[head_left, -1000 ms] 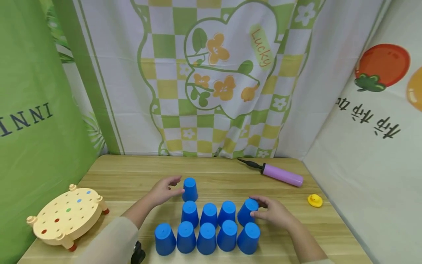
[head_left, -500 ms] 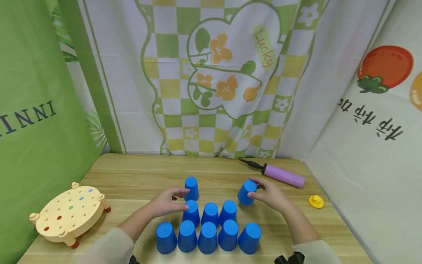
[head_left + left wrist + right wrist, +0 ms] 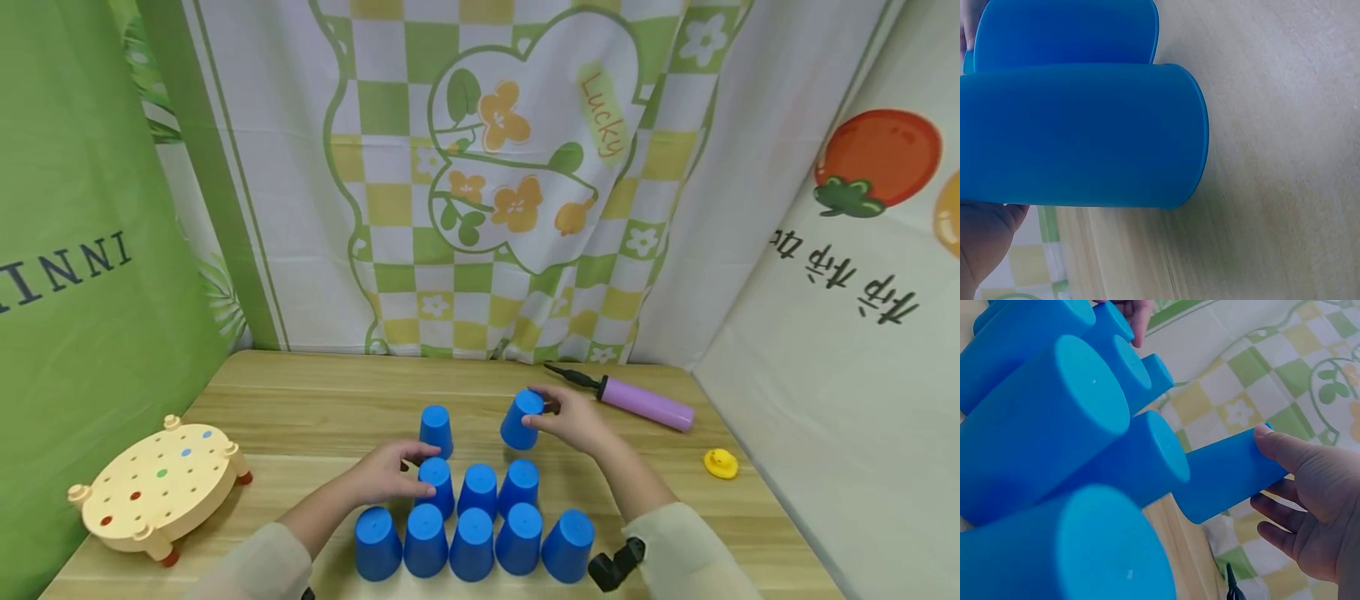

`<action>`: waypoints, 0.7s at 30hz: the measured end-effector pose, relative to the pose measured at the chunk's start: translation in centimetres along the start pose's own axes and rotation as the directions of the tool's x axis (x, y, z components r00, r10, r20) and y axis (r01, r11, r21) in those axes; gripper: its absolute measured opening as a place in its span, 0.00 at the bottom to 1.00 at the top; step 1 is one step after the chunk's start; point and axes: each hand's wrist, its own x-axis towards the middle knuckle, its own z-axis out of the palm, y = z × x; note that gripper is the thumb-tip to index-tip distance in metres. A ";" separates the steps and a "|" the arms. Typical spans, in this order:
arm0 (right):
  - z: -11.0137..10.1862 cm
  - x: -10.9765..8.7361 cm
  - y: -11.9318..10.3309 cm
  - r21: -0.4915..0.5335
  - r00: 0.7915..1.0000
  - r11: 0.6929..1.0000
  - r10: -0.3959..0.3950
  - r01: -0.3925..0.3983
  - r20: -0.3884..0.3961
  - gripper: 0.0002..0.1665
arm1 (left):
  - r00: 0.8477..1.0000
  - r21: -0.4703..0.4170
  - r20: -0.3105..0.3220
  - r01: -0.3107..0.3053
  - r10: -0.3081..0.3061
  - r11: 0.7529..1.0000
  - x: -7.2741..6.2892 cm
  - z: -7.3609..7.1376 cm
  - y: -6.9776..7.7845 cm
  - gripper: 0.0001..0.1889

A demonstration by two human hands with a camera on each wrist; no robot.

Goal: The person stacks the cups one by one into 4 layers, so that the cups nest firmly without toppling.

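Head view: right of centre, the right hand holds a tilted, upside-down blue cup, thumb and fingers clamped on its sides; whether its rim clears the wooden tabletop, I cannot tell. Lower centre, the left hand has its thumb and fingers round the leftmost cup in a row of 3; below stand 5 front cups.

Left wrist view: the leftmost cup fills the left side; finger pressure cannot be judged.

Right wrist view: the blue cup sits right of centre, thumb near its closed end, lower fingers loose beneath. It is probably light, stiff plastic, a little slippery; gripping both sides gently near the closed end should suit.
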 end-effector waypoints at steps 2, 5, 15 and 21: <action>0.4 0.6 -0.5 0.022 1.000 1.000 0.004 -0.005 0.015 0.36 | 1.000 0.003 -0.002 0.004 -0.004 1.000 0.0 0.0 0.0 0.31; 1.1 1.5 -1.1 0.048 0.999 0.999 0.008 -0.009 0.035 0.35 | 1.000 -0.007 -0.003 0.004 -0.004 1.000 0.0 0.0 0.0 0.31; 4.3 3.3 -2.6 0.071 0.997 0.997 -0.002 -0.004 0.083 0.30 | 1.000 -0.044 -0.019 0.016 -0.017 0.999 0.0 0.1 -0.3 0.27; 5.8 3.8 -3.0 0.044 0.991 0.999 0.003 -0.009 0.132 0.30 | 1.000 -0.063 -0.015 0.017 -0.018 0.998 0.0 0.2 -0.5 0.28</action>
